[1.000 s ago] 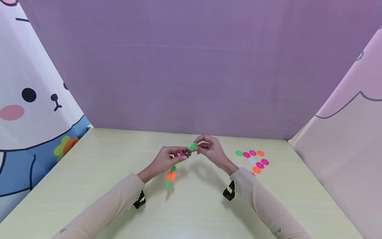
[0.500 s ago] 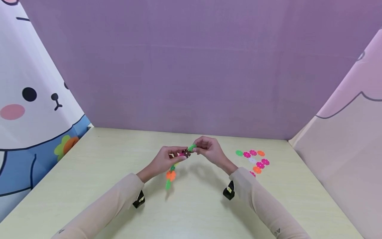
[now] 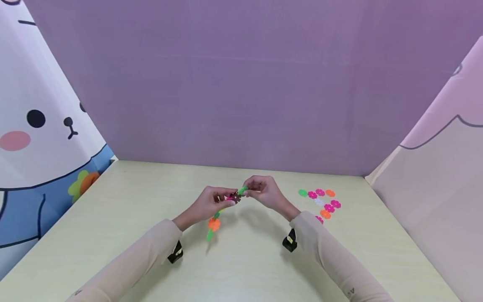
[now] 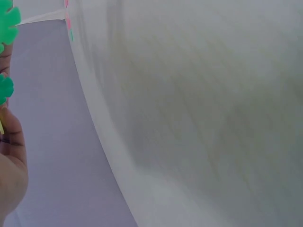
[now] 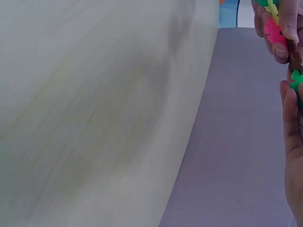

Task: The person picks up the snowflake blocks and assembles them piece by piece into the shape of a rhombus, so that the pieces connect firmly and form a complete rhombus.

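Head view: bright, even. Light seems to fall from above; your left hand (image 3: 205,203) and right hand (image 3: 268,195) throw soft-edged shadows on the tabletop (image 3: 245,256). Faint pale sheen low in frame. Your 2 wrist views run dimmer, greyer, low in contrast; wood grain smears, shadows spread broad and blurred. The tabletop's far edge bows in both, lens distortion showing.

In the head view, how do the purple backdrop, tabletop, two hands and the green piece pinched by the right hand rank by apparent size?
1. Purple backdrop
2. Tabletop
3. Left hand and right hand: too alike to rank
4. Green piece, seen nearly edge-on
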The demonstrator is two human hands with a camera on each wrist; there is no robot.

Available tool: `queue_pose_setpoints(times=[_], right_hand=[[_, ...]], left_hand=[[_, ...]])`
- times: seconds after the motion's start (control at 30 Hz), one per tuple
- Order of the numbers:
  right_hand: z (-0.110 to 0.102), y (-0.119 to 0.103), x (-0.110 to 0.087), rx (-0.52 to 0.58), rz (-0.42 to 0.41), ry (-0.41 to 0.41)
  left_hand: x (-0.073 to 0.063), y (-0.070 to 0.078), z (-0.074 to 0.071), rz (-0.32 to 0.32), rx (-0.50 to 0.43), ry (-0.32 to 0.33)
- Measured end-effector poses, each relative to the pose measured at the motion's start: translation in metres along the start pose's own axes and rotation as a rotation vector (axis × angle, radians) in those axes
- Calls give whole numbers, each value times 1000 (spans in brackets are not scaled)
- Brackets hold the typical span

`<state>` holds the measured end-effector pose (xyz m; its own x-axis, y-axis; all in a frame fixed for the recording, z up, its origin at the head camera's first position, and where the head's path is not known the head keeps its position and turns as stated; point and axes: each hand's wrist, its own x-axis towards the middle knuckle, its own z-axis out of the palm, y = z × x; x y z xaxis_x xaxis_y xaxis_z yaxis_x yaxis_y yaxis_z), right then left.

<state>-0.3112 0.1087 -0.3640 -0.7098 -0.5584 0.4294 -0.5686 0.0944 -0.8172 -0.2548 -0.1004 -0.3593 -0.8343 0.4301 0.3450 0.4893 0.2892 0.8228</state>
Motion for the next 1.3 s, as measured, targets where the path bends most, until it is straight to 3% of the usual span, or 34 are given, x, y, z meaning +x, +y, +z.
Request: queue_pose_setpoints(times=[0.17,0.33,0.6,0.9,1.13,1.3], right_hand=[[3,-16,-3,-6,-35,4],[5,-23,-5,-8,-14,24],[5,9,-4,-3,-38,44],[7,-15,-3,-95,-107,6],[8,-28,-3,-132,-105,-4],[5,-26,-4,-92,-75,3]], left_hand=[[1,-2,0,-7,-36,-1],[1,-5,0,-25,-60,-4],[1,-5,-1,-32,-85,-30],[1,-9,-1,-23,-108,-35],[6,-35,3,-29,-109,-23],[7,-37,2,-22,-84,-20]])
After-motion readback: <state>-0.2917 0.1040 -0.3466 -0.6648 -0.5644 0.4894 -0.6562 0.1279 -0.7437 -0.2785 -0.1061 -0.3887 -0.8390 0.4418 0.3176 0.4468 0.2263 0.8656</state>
